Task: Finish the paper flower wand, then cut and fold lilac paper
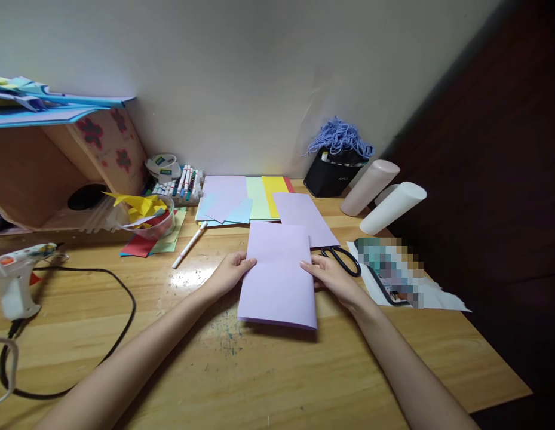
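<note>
Lilac paper — white glue gun, black cord — blue yarn.

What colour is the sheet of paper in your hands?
The paper is pale lilac; the head view shows it.

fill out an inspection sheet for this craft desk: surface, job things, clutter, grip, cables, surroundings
surface: light wooden table, glossy, with dark specks near the front.
job's things: folded lilac paper sheet lying at centre; second lilac sheet behind it.
clutter: black-handled scissors, white marker pen, fanned stack of coloured paper, clear bowl of yellow paper scraps, two cream cylinders lying down.
grip: left hand and right hand each touch one side edge of the folded sheet; pinched or pressed, cannot tell.
cables: black cable loops from the white glue gun at the left.
surroundings: pale wall behind; dark area to the right.
</note>
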Demonstrator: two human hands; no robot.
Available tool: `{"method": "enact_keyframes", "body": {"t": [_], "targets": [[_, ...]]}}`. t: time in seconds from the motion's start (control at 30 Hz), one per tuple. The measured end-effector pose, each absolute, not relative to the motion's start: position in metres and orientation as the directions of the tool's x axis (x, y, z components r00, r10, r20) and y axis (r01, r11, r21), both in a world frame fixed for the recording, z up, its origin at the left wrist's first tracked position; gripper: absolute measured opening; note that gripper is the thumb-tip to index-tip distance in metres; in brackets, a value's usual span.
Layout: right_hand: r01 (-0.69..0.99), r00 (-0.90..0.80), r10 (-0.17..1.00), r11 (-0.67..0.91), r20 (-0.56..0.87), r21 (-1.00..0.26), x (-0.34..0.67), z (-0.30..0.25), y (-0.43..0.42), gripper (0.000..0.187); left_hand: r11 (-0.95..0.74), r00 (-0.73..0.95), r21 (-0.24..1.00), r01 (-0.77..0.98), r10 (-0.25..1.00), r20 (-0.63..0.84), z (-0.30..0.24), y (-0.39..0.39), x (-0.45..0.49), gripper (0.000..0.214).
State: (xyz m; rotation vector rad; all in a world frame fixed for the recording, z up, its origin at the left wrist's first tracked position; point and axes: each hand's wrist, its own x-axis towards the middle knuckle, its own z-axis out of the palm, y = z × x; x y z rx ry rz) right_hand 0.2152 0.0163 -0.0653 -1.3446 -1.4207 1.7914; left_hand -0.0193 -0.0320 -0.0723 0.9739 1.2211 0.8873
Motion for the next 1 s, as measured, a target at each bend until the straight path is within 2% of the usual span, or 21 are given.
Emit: {"method": "enact_keyframes", "body": {"t": [0.17,0.27,0.37,0.5,0.6,0.7,0.9,1.0], "targets": [[0.186,-0.38,0.854,-0.307,-0.356,-0.933,0.215,-0.066,0.016,0.037,0.379,0.109,0.923,-0.069,0.922,-0.371,-0.071,-0.031,-0.018,0.033],[0.14,-0.381,0.864,-0.298,-0.329,-0.944,0.214,-0.067,0.018,0.039,0.401,0.152,0.911,-0.101,0.911,-0.384,-0.065,-0.032,-0.02,0.033],[0.118,-0.368,0.873,-0.299,-0.321,-0.947,0.213,-0.068,0.019,0.041,0.427,0.227,0.901,-0.075,0.887,-0.401,-0.059,-0.034,-0.022,0.034],[0.089,-0.382,0.875,-0.286,-0.297,-0.954,0.213,-0.066,0.019,0.041,0.43,0.233,0.902,-0.027,0.881,-0.413,-0.059,-0.035,-0.022,0.035],[0.107,-0.45,0.826,-0.328,-0.34,-0.939,0.215,-0.062,0.017,0.038,0.409,0.179,0.912,0.009,0.897,-0.404,-0.065,-0.034,-0.021,0.035],[0.198,-0.514,0.74,-0.39,-0.434,-0.899,0.218,-0.059,0.016,0.033,0.397,0.137,0.917,0.05,0.906,-0.4,-0.071,-0.033,-0.022,0.035],[0.204,-0.468,0.783,-0.355,-0.41,-0.912,0.22,-0.061,0.017,0.03,0.39,0.128,0.918,0.077,0.909,-0.397,-0.075,-0.031,-0.023,0.035],[0.22,-0.528,0.728,-0.379,-0.437,-0.899,0.219,-0.063,0.016,0.032,0.403,0.095,0.913,0.065,0.908,-0.408,-0.075,-0.031,-0.022,0.036]]}}
